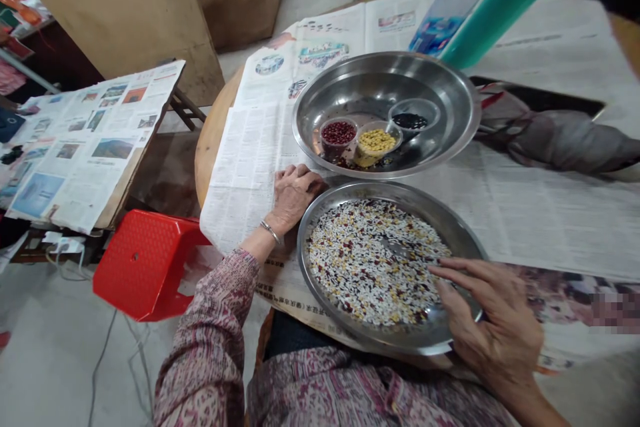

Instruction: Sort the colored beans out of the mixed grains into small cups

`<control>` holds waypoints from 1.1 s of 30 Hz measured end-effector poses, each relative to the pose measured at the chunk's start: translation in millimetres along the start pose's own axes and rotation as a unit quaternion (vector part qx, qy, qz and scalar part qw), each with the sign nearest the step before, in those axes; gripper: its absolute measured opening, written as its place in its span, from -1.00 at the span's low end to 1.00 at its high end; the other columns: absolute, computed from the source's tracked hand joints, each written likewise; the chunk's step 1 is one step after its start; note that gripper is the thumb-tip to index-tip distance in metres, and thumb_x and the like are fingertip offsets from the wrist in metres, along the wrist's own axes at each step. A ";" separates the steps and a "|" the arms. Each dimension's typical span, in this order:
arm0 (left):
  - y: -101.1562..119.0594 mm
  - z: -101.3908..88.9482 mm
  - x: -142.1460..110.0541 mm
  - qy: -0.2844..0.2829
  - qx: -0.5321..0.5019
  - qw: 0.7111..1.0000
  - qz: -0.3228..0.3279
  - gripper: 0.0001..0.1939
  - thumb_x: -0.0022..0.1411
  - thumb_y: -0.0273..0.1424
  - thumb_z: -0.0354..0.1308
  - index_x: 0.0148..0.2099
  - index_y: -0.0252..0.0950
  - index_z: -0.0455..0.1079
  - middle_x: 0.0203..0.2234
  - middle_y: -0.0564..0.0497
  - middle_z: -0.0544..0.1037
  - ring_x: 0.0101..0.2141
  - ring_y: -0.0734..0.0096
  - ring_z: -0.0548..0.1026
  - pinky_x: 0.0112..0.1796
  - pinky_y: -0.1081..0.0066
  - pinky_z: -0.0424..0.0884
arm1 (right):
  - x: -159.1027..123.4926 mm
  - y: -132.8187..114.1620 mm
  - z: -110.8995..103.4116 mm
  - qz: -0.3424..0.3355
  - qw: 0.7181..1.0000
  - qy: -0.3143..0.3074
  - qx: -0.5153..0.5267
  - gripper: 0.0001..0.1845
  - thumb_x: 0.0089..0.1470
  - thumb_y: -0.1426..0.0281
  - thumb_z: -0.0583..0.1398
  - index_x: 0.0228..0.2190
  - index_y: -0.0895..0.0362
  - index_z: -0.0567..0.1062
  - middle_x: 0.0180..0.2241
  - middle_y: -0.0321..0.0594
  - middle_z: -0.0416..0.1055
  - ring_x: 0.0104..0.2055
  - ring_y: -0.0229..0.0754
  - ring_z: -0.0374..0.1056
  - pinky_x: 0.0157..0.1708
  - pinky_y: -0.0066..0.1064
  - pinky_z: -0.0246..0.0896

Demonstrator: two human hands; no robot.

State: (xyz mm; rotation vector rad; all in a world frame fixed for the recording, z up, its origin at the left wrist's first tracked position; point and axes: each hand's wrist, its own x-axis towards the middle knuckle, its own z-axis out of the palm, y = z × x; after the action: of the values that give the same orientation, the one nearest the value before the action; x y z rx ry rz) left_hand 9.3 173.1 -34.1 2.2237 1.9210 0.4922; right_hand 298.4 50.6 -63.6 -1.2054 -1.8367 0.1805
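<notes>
In front of me lies a round metal plate spread with a mix of white rice, dark grains, yellow beans and red beans. My right hand reaches over its right side, fingers stretched out and thumb apart, fingertips at the grains; I see nothing held. Beside the plate's upper left rim, my left hand rests on the newspaper with fingers curled closed, and their inside is hidden. A larger metal basin just beyond contains three clear cups: red beans, yellow beans and black beans.
Newspaper covers the round wooden table. Behind the basin stand a plastic bottle and a green tube-like object. A grey wrapped bundle lies to the right. At left are a red stool and another newspaper-covered table.
</notes>
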 end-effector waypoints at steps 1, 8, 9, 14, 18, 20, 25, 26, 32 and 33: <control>0.0 0.0 1.3 -0.006 0.009 1.000 0.011 -0.86 0.41 -0.30 0.16 -0.17 -0.15 0.55 -0.15 -0.01 0.58 -0.07 0.22 0.42 -0.03 0.20 0.19 | 0.0 -0.3 0.1 0.002 1.000 0.001 0.001 -0.87 0.15 0.44 0.23 -0.25 0.03 0.58 -0.24 -0.17 0.53 -0.14 -0.05 0.44 -0.04 -0.15 0.28; -4.4 1.8 15.3 -0.042 0.011 0.999 0.028 -0.92 0.36 -0.41 0.18 -0.22 -0.22 0.49 -0.15 -0.02 0.58 -0.06 0.22 0.47 -0.03 0.24 0.24 | -2.8 2.8 1.3 0.009 1.000 0.002 0.005 -0.90 0.16 0.39 0.24 -0.28 0.03 0.59 -0.24 -0.17 0.55 -0.15 -0.06 0.46 -0.03 -0.14 0.30; -5.9 1.0 15.2 -0.031 -0.001 0.999 0.012 -0.93 0.35 -0.41 0.19 -0.23 -0.22 0.48 -0.18 0.00 0.59 -0.08 0.24 0.47 -0.03 0.25 0.25 | -3.1 3.1 1.6 0.014 1.000 0.003 0.006 -0.90 0.16 0.38 0.23 -0.28 0.03 0.59 -0.24 -0.17 0.55 -0.15 -0.06 0.46 -0.03 -0.13 0.30; -4.7 -18.2 -7.9 0.084 -0.106 0.986 -0.096 -0.88 0.32 -0.49 0.19 -0.31 -0.26 0.43 -0.35 0.04 0.54 -0.30 0.42 0.47 -0.17 0.38 0.36 | -2.8 1.8 2.4 0.030 0.999 0.005 0.019 -0.90 0.17 0.36 0.23 -0.29 0.05 0.59 -0.23 -0.16 0.55 -0.13 -0.06 0.46 -0.02 -0.15 0.31; 24.1 -38.5 -48.9 0.083 -0.149 0.985 0.005 -0.88 0.31 -0.49 0.21 -0.32 -0.26 0.41 -0.39 0.08 0.52 -0.35 0.50 0.45 -0.26 0.47 0.38 | -2.1 0.8 3.6 0.023 0.999 0.014 0.026 -0.91 0.17 0.39 0.24 -0.30 0.06 0.59 -0.22 -0.14 0.55 -0.12 -0.07 0.45 -0.01 -0.15 0.31; 45.0 -41.4 -70.1 0.018 -0.119 0.990 0.067 -0.87 0.34 -0.42 0.22 -0.31 -0.26 0.41 -0.36 0.08 0.52 -0.35 0.51 0.46 -0.26 0.47 0.38 | -1.4 0.3 4.6 0.026 0.999 0.019 0.032 -0.91 0.16 0.39 0.24 -0.30 0.05 0.59 -0.23 -0.15 0.55 -0.12 -0.06 0.46 -0.01 -0.14 0.32; 80.1 -32.1 -105.1 -0.089 0.028 0.983 0.159 -0.87 0.43 -0.40 0.11 -0.23 -0.26 0.41 -0.29 0.02 0.52 -0.22 0.35 0.48 -0.18 0.37 0.41 | 0.7 -2.2 6.5 0.020 0.998 0.037 0.053 -0.89 0.16 0.39 0.22 -0.31 0.03 0.58 -0.23 -0.17 0.55 -0.13 -0.04 0.46 -0.04 -0.10 0.35; 82.0 -30.1 -108.3 -0.088 0.037 0.983 0.157 -0.89 0.43 -0.42 0.09 -0.21 -0.26 0.40 -0.27 0.00 0.51 -0.19 0.33 0.47 -0.15 0.36 0.42 | 1.1 -2.6 6.8 0.020 0.997 0.038 0.057 -0.89 0.15 0.40 0.22 -0.30 0.02 0.58 -0.22 -0.18 0.54 -0.12 -0.05 0.46 -0.04 -0.10 0.35; 75.6 -20.4 -107.5 -0.036 0.020 0.997 0.069 -0.93 0.41 -0.46 0.10 -0.10 -0.22 0.39 -0.18 -0.03 0.48 -0.09 0.29 0.44 0.02 0.25 0.44 | 2.2 -4.4 7.3 0.038 0.995 0.065 0.062 -0.87 0.14 0.42 0.22 -0.27 0.01 0.57 -0.14 -0.15 0.50 -0.03 -0.01 0.42 0.04 -0.01 0.32; 75.6 -18.1 -104.3 -0.019 0.028 0.998 0.057 -0.86 0.40 -0.45 0.11 -0.01 -0.22 0.37 -0.09 -0.07 0.46 -0.03 0.24 0.42 0.05 0.19 0.44 | 2.1 -4.4 7.5 0.046 0.995 0.069 0.059 -0.87 0.14 0.41 0.23 -0.25 0.01 0.57 -0.10 -0.13 0.48 0.01 0.01 0.40 0.07 0.02 0.31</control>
State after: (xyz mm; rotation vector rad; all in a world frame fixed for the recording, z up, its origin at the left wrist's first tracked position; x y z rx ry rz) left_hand 60.7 56.7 -6.8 2.3696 1.8196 0.4138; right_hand 289.7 52.4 -64.2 -1.1901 -1.6299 0.2477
